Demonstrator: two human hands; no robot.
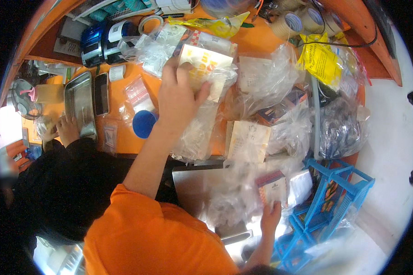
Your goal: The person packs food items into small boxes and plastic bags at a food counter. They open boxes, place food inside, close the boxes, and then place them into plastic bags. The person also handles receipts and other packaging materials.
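My left hand [180, 92] is over the orange table [151, 80], its fingers and thumb around a cream cardboard box with yellow print [206, 56] and crumpled clear plastic. Lower right, my right hand [271, 215] holds the bottom edge of a small box with a red and checked border [272, 189], partly under clear plastic. Between the hands, a cream paper packet [249, 139] and clear plastic bags [201, 134] lie at the table's near edge. A blue cup [144, 123] stands left of my left forearm.
At left, a co-worker's hands [67, 130] are near a metal tray [81, 99] and a phone [101, 93]. Tape rolls [290, 24] and a yellow glove packet [320, 62] lie at the back right. A blue plastic rack [313, 206] stands at lower right beside the white wall.
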